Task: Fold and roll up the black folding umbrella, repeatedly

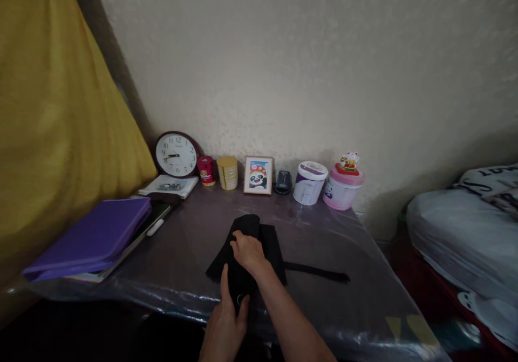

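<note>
Folded black cloth [273, 248] directly under right hand [248, 251] — fingers loosely spread on top — left hand [224, 319] thumb and forefinger wide at cloth's near end, can't tell if gripping, black strap [318, 271] lying right of the fingers, panda picture frame [258, 175] beyond.

From my remote feed: two bare human hands. Right hand [249, 251] runs into a slim wrist and a bare right forearm [289, 313], smooth in outline, widening toward the elbow end, cropped by my bottom frame edge. Left hand [226, 321]: long, slender index finger, shorter thumb, bare back of hand, cropped low. Light's dim on my side; nails and fine skin markings too soft to read.
</note>
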Demonstrator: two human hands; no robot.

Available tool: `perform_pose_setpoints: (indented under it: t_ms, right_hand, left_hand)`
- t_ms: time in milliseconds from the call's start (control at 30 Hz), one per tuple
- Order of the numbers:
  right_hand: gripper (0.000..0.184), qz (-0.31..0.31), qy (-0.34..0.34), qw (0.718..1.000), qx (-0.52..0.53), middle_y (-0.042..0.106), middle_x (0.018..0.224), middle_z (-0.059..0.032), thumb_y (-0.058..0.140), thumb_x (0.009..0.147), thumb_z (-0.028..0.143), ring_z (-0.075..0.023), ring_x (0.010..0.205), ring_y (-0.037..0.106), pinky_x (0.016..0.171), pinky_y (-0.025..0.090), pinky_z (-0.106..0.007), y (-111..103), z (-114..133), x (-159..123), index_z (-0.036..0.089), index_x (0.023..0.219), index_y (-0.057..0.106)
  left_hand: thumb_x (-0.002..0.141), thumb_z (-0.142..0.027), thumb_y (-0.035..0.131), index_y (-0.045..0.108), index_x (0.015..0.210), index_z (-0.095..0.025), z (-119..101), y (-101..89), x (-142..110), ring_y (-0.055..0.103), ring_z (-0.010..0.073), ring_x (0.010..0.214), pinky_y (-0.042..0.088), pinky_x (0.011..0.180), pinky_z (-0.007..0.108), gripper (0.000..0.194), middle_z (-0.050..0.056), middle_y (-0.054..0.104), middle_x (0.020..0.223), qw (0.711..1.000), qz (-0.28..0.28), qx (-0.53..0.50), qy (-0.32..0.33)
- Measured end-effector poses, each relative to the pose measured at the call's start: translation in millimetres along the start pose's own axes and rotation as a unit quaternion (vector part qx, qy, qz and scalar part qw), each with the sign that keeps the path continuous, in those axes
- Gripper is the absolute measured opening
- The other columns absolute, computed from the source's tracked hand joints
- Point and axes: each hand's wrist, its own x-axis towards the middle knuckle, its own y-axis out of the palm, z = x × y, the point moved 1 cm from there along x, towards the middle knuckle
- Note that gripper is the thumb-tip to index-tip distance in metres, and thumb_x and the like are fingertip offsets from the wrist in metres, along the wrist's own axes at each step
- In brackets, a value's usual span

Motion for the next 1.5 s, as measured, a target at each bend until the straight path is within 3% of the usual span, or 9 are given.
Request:
perform_pose_setpoints:
  t_ms: [133,300,433,667,800,933,1067,1200,1500]
  right_hand:
    - [0.032,0.001,-0.039,0.999,0.017,0.068,0.092,-0.003,0.045,0.083,0.025,-0.0179,0.089,0.061,0.075,0.042,-0.027,-0.9,-6.7,-4.1,0.024,0.115,0.051]
    - [0.024,-0.03,-0.179,0.978,0.104,0.066,0.094,-0.0001,0.041,0.088,0.027,-0.0138,0.091,0.056,0.084,0.04,-0.026,-9.9,-16.5,-36.3,0.026,0.102,0.061]
    - [0.027,-0.035,-0.24,0.96,0.137,0.064,0.105,-0.0006,0.038,0.09,0.025,-0.0144,0.107,0.048,0.095,0.035,-0.031,-12.0,-27.6,-59.0,0.025,0.105,0.06]
    - [0.029,-0.047,-0.249,0.963,0.094,0.06,0.117,0.0003,0.04,0.089,0.025,-0.0124,0.122,0.039,0.107,0.017,-0.038,0.7,-51.2,-12.5,0.026,0.113,0.057]
    - [0.028,-0.067,-0.201,0.974,0.08,0.059,0.119,0.0001,0.04,0.089,0.023,-0.0122,0.122,0.038,0.107,0.015,-0.038,3.0,-63.5,31.2,0.026,0.109,0.059]
    - [0.03,-0.115,-0.042,0.986,0.117,0.055,0.124,-0.004,0.044,0.086,0.021,-0.0139,0.119,0.042,0.103,0.024,-0.033,-5.8,-87.2,53.0,0.021,0.112,0.057]
    - [0.032,-0.15,0.074,0.977,0.132,0.06,0.113,-0.0105,0.038,0.084,0.014,-0.0177,0.107,0.051,0.095,0.033,-0.034,-17.5,-124.2,39.3,0.015,0.108,0.058]
    - [0.021,-0.123,0.123,0.97,0.167,0.066,0.083,-0.0055,0.047,0.079,0.018,-0.0175,0.084,0.06,0.078,0.044,-0.031,-18.0,-146.5,11.4,0.017,0.088,0.065]
    - [0.021,-0.084,0.14,0.947,0.276,0.065,0.074,-0.0017,0.052,0.076,0.031,-0.0142,0.063,0.059,0.054,0.045,-0.024,-13.1,-133.7,-12.4,0.017,0.086,0.064]
  left_hand:
    - [0.088,-0.032,0.034,0.004,0.141,-0.02,-4.7,-6.4,4.3,0.063,0.0183,0.093,0.042,0.079,0.025,0.062,0.009,0.065,0.106,0.998,0.044,0.05,0.013]
    - [0.086,-0.029,0.036,0.006,0.14,-0.015,-2.0,-6.9,12.3,0.057,0.019,0.106,0.039,0.085,0.025,0.064,0.012,0.06,0.115,0.997,0.063,0.044,-0.002]
    - [0.085,-0.029,0.038,0.006,0.14,-0.014,-0.5,-3.2,13.8,0.056,0.0188,0.108,0.039,0.085,0.024,0.066,0.012,0.059,0.118,0.997,0.059,0.042,-0.014]
    - [0.086,-0.027,0.037,-0.001,0.14,-0.015,-5.1,-5.0,11.3,0.058,0.0159,0.105,0.039,0.086,0.022,0.067,0.012,0.057,0.12,0.998,0.049,0.046,-0.011]
    - [0.086,-0.027,0.038,0.0,0.14,-0.014,-8.2,-6.7,11.4,0.059,0.0152,0.103,0.039,0.085,0.02,0.067,0.011,0.06,0.116,0.997,0.053,0.042,-0.023]
    - [0.086,-0.028,0.038,0.0,0.141,-0.018,-8.9,-7.2,11.1,0.06,0.0167,0.101,0.04,0.085,0.023,0.068,0.011,0.059,0.117,0.997,0.051,0.049,-0.025]
    - [0.086,-0.031,0.037,-0.001,0.141,-0.018,-8.0,-7.7,9.7,0.06,0.018,0.1,0.041,0.083,0.025,0.067,0.011,0.061,0.114,0.998,0.045,0.045,-0.022]
    - [0.087,-0.034,0.036,-0.001,0.141,-0.02,-7.6,-9.4,7.9,0.063,0.0201,0.092,0.043,0.076,0.027,0.067,0.011,0.064,0.107,0.997,0.053,0.049,-0.031]
    - [0.086,-0.035,0.037,0.007,0.141,-0.013,-8.5,-12.4,7.9,0.061,0.0187,0.097,0.041,0.085,0.028,0.066,0.012,0.063,0.109,0.999,0.038,0.0,-0.021]
